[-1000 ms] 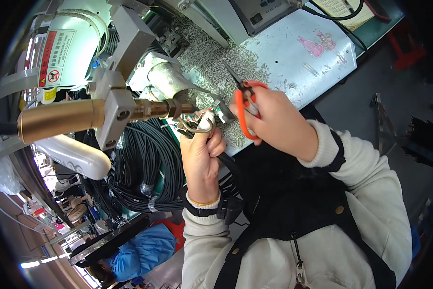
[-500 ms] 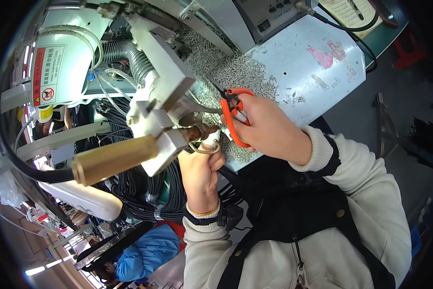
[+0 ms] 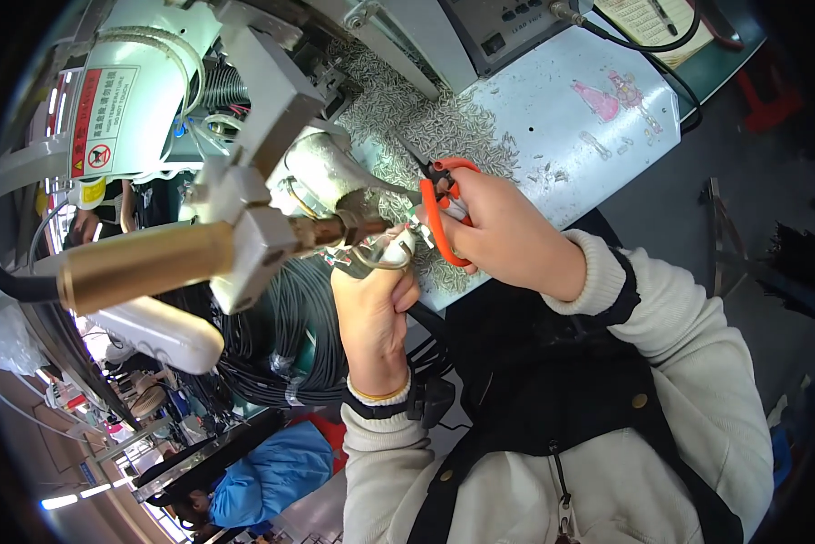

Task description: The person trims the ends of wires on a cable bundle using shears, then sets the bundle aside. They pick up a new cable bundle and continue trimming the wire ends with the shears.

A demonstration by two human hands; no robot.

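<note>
My right hand is wrapped round a pair of cutters with orange handles, their dark pointed jaws aimed up and to the left. Its thumb and fingertips also reach a small white and green piece, too small to name. My left hand is closed in a pinch just left of the cutters, with a white covering on a fingertip. What it pinches is mostly hidden below the machine's metal tip and a bent wire loop. A brass-coloured cylinder joins that tip from the left.
Many short silver pieces lie heaped on the pale metal tabletop. A grey control box stands at the back. Coiled black cables hang left of my left wrist. A person in blue is at lower left.
The brass-coloured cylinder and machine head appear further left and slightly higher, showing a lit metal surface behind the tip. Both hands stay almost in place, the right still holding the cutters.
</note>
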